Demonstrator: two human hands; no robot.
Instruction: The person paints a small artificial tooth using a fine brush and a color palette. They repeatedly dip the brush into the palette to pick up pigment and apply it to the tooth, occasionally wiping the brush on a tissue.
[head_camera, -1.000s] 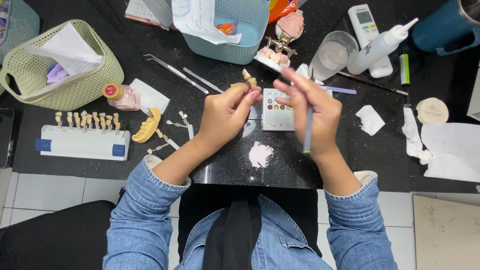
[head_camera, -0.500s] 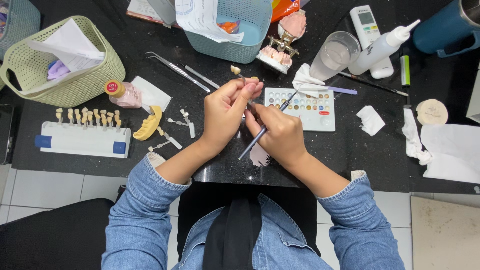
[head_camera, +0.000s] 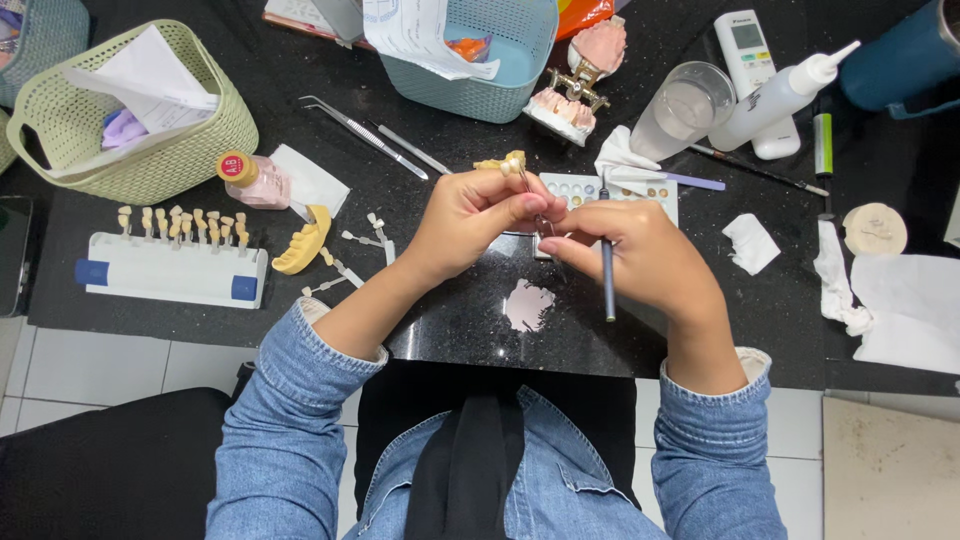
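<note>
My left hand (head_camera: 470, 225) pinches thin metal tweezers that carry a small yellowish tooth model (head_camera: 503, 163) above the black counter (head_camera: 460, 320). My right hand (head_camera: 640, 255) is closed around a slim grey brush (head_camera: 606, 262), held upright with its tip near the white mixing palette (head_camera: 620, 192). Both hands meet at the fingertips over the middle of the counter. A pale pink smear (head_camera: 527, 305) lies on the counter just below them.
A green basket (head_camera: 140, 150) with paper stands at the left, a blue basket (head_camera: 480, 60) at the back. A white rack of shade tabs (head_camera: 175, 262), a small pink bottle (head_camera: 255, 180), a plastic cup (head_camera: 685, 108), a squeeze bottle (head_camera: 780, 95) and tissues (head_camera: 905, 305) lie around.
My right hand drew the brush back from the palette to meet my left hand, turning it upright. My left hand shifted slightly right with the tooth model.
</note>
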